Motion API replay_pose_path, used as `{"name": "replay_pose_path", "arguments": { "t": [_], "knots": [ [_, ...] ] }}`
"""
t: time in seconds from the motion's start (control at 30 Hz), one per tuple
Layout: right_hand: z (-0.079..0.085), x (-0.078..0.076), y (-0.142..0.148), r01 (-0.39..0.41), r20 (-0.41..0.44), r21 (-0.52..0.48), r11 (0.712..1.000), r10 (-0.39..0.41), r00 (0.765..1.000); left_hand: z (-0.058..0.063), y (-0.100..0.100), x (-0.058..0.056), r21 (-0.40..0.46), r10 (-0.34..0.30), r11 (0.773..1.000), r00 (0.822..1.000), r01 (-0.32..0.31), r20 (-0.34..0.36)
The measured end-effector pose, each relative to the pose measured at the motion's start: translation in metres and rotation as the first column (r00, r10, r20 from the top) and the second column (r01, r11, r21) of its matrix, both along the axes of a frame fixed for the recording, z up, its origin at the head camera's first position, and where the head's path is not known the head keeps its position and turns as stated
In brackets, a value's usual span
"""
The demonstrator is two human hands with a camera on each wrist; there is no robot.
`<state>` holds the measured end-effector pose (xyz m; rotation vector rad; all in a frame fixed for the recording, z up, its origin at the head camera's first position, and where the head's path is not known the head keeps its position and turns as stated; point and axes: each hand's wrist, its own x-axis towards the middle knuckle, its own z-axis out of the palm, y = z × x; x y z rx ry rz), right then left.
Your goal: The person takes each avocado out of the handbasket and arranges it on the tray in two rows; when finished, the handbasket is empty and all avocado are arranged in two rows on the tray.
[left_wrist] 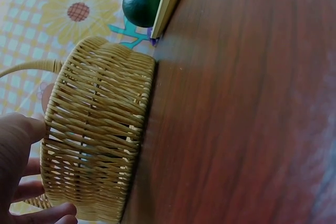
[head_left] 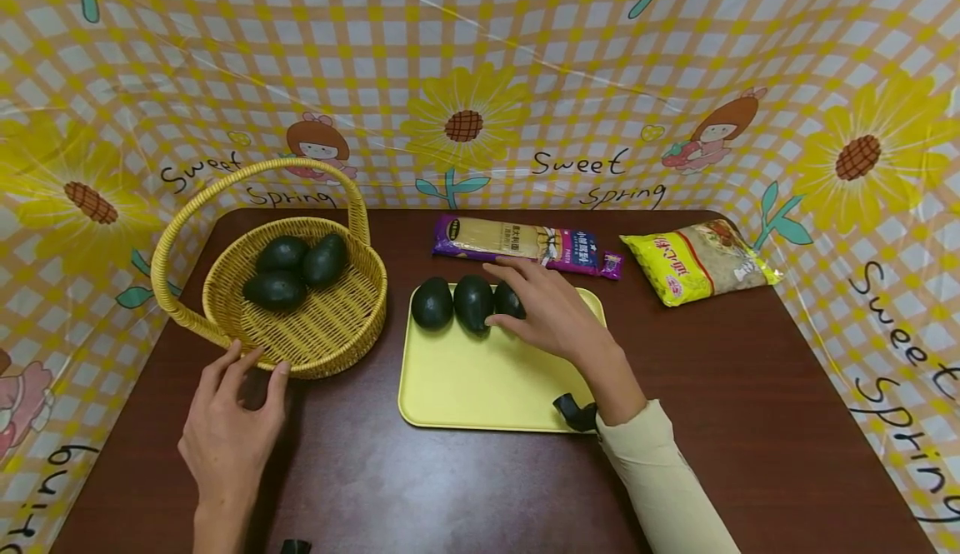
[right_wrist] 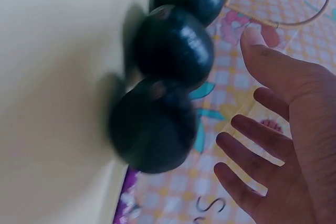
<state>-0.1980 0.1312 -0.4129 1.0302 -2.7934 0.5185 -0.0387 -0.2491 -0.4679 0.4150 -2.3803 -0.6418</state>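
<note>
My right hand (head_left: 551, 308) hovers over the far right of a yellow tray (head_left: 480, 387), fingers spread and holding nothing. Beneath it, partly covered in the head view, lies a dark green avocado (right_wrist: 153, 127). Two more avocados, a middle one (head_left: 473, 304) and a left one (head_left: 432, 304), line up beside it along the tray's far edge. On the left, my left hand (head_left: 231, 416) has its fingertips at the near rim of a yellow wicker basket (head_left: 367, 321), thumb apart from the fingers. Three avocados (head_left: 275, 290) sit together inside the basket.
Behind the tray lies a purple pasta packet (head_left: 517, 242). A yellow bag (head_left: 701, 262) lies at the back right. A black strap (head_left: 576, 412) shows by the right wrist. The basket's tall handle (head_left: 255, 167) arches up, and patterned cloth (head_left: 465, 37) surrounds the table's far sides.
</note>
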Motion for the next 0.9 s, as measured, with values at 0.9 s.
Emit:
{"name": "replay_pose_path", "arguments": {
  "t": [0.9],
  "knots": [
    [0.018,-0.011,-0.082,-0.227,-0.011,0.063,0.972,0.228,0.974,-0.003,-0.002,-0.001,-0.03,-0.011,1.0,1.0,0.01,-0.014]
  ]
}}
